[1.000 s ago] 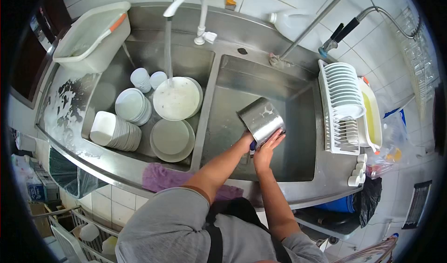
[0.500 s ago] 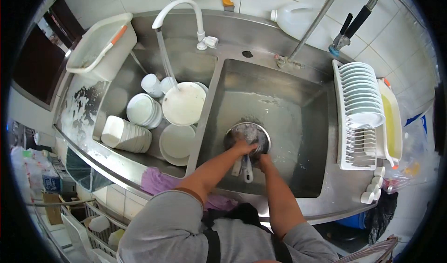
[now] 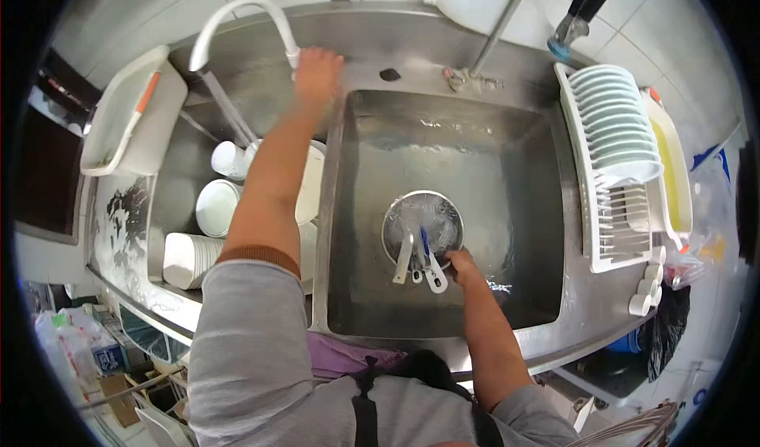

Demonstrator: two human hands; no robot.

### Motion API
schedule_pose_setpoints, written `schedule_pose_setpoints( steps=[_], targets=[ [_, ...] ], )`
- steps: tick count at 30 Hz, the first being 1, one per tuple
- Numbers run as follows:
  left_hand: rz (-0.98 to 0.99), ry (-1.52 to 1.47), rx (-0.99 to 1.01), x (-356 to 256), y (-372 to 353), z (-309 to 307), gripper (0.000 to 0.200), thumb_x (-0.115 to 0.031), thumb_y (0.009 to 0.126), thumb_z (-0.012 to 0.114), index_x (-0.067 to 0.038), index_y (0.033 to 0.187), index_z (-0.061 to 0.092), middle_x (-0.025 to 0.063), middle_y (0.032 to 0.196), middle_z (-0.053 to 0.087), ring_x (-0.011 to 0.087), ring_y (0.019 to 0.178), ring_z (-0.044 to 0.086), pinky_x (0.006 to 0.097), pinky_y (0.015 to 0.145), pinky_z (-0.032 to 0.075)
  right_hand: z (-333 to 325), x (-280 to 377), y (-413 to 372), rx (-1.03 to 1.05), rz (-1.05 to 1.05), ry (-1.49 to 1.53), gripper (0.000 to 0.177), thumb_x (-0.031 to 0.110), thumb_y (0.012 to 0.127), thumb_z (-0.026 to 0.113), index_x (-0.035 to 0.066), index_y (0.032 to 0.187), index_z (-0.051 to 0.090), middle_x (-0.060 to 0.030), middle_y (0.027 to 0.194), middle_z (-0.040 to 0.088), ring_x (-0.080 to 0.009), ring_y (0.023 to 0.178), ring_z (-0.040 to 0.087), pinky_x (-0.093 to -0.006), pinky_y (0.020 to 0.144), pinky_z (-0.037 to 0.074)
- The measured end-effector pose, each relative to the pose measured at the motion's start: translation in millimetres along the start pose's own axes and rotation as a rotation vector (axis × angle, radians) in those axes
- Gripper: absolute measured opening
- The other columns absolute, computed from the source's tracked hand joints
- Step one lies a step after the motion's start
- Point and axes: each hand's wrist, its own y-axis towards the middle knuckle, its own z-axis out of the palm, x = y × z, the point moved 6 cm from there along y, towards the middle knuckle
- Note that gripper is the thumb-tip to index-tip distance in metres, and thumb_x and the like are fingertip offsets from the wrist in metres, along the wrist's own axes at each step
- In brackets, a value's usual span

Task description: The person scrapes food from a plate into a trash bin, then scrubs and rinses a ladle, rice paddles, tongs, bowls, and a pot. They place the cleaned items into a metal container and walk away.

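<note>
My left hand (image 3: 319, 73) reaches to the base of the white faucet (image 3: 245, 5) and covers its knob, fingers closed over it. Water (image 3: 229, 108) runs from the spout into the left basin. In the right basin, my right hand (image 3: 465, 265) grips the lower right rim of a round metal bowl (image 3: 389, 240). Water fills the bowl, and several utensils lean in it: a pale handle (image 3: 403, 260) and a white handle with a hole (image 3: 435, 276) stick out toward me. The utensils' far ends are hard to make out under the water.
White cups (image 3: 228, 160), bowls (image 3: 216, 208) and stacked dishes (image 3: 188, 259) fill the left basin, partly behind my left arm. A plastic tub (image 3: 142, 123) stands at far left. The dish rack (image 3: 590, 202) with plates is at right. A purple cloth (image 3: 348, 356) hangs at the front edge.
My left hand has left the bowl and moved up and left to the faucet knob. My right hand has stayed at the bowl, whose inside now shows. The view has shifted slightly.
</note>
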Motion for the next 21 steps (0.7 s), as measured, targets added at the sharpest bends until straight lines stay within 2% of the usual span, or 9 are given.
schedule_pose_setpoints(
  steps=[3, 6, 11, 13, 15, 17, 19, 20, 21],
  targets=[
    [-0.056, -0.094, 0.155, 8.3, 7.0, 8.8, 0.046, -0.042, 0.093, 0.046, -0.002, 0.083, 0.066, 0.0184, 0.089, 0.06, 0.0378, 0.091, 0.056, 0.0481, 0.084, 0.043, -5.4, -1.2, 2.4, 0.011, -0.002, 0.025, 0.035, 0.006, 0.076, 0.057, -0.003, 0.11, 0.054, -0.0144, 0.094, 0.061, -0.0246, 0.076, 0.062, -0.0368, 0.059, 0.051],
    [-0.169, -0.108, 0.457, 25.3, 28.5, 41.7, 0.061, -0.051, 0.095, 0.036, 0.0, 0.083, 0.067, 0.0218, 0.096, 0.063, 0.0387, 0.093, 0.061, 0.0494, 0.08, 0.046, -17.5, -1.7, 12.9, -0.022, 0.029, -0.007, 0.039, 0.003, 0.077, 0.055, -0.003, 0.116, 0.052, -0.0145, 0.098, 0.061, -0.0247, 0.08, 0.063, -0.0395, 0.061, 0.053],
    [-0.09, -0.019, 0.65, 37.9, 49.7, 75.9, 0.072, -0.062, 0.092, 0.028, -0.001, 0.093, 0.067, 0.0202, 0.104, 0.064, 0.0376, 0.098, 0.061, 0.0496, 0.083, 0.047, -16.1, 30.5, -12.2, -0.081, -0.081, 0.122, 0.038, 0.003, 0.078, 0.056, -0.005, 0.115, 0.054, -0.0143, 0.096, 0.063, -0.0227, 0.08, 0.064, -0.0369, 0.059, 0.054],
    [-0.184, -0.004, 0.571, 22.8, 40.2, 59.1, 0.056, -0.052, 0.092, 0.039, -0.005, 0.099, 0.066, 0.0168, 0.101, 0.066, 0.0368, 0.096, 0.062, 0.0488, 0.083, 0.047, -29.1, 26.0, -4.0, -0.249, -0.146, 0.078, 0.035, 0.005, 0.078, 0.058, -0.003, 0.112, 0.057, -0.0114, 0.087, 0.064, -0.0207, 0.078, 0.065, -0.034, 0.055, 0.054],
    [-0.21, 0.226, 0.382, 12.0, 32.0, 48.5, 0.039, -0.04, 0.089, 0.048, -0.009, 0.102, 0.066, 0.0139, 0.1, 0.066, 0.0343, 0.096, 0.062, 0.0464, 0.084, 0.047, -36.8, 19.0, 4.3, -0.306, -0.215, 0.029, 0.033, 0.008, 0.075, 0.063, -0.003, 0.107, 0.06, -0.0148, 0.08, 0.066, -0.0278, 0.078, 0.067, -0.0377, 0.062, 0.054],
    [-0.106, 0.091, -0.128, -43.5, 11.3, 11.5, 0.027, -0.03, 0.085, 0.053, -0.013, 0.1, 0.068, 0.011, 0.101, 0.065, 0.032, 0.098, 0.061, 0.045, 0.085, 0.047, -33.9, 43.0, -7.9, -0.445, -0.434, -0.573, 0.032, 0.007, 0.072, 0.063, -0.004, 0.102, 0.06, -0.0232, 0.084, 0.065, -0.0373, 0.083, 0.065, -0.0416, 0.072, 0.052],
    [-0.089, -0.387, -0.179, -103.6, -0.9, 5.2, 0.023, -0.024, 0.082, 0.057, -0.014, 0.099, 0.068, 0.0093, 0.103, 0.065, 0.0295, 0.102, 0.059, 0.0427, 0.087, 0.046, -38.9, 26.2, 15.5, -0.455, -0.478, -0.626, 0.03, 0.007, 0.071, 0.06, -0.006, 0.097, 0.06, -0.0292, 0.09, 0.063, -0.0423, 0.088, 0.062, -0.043, 0.08, 0.049],
    [-0.268, -0.651, -0.047, -142.8, -20.3, -2.9, 0.02, -0.015, 0.08, 0.058, -0.014, 0.098, 0.067, 0.0095, 0.1, 0.066, 0.0283, 0.096, 0.062, 0.0401, 0.084, 0.048, -39.6, 23.3, 21.1, -0.476, -0.495, -0.689, 0.029, 0.007, 0.071, 0.058, -0.006, 0.097, 0.06, -0.0288, 0.09, 0.063, -0.0416, 0.088, 0.063, -0.0436, 0.08, 0.049],
    [-0.25, -0.9, 0.159, -186.1, -40.1, 0.3, 0.02, -0.012, 0.081, 0.058, -0.013, 0.098, 0.067, 0.0103, 0.096, 0.067, 0.0276, 0.09, 0.063, 0.0372, 0.08, 0.049, -39.5, 20.9, 20.9, -0.497, -0.51, -0.752, 0.029, 0.007, 0.072, 0.056, -0.005, 0.097, 0.06, -0.0285, 0.091, 0.063, -0.0409, 0.088, 0.063, -0.0441, 0.079, 0.049]
  ],
)
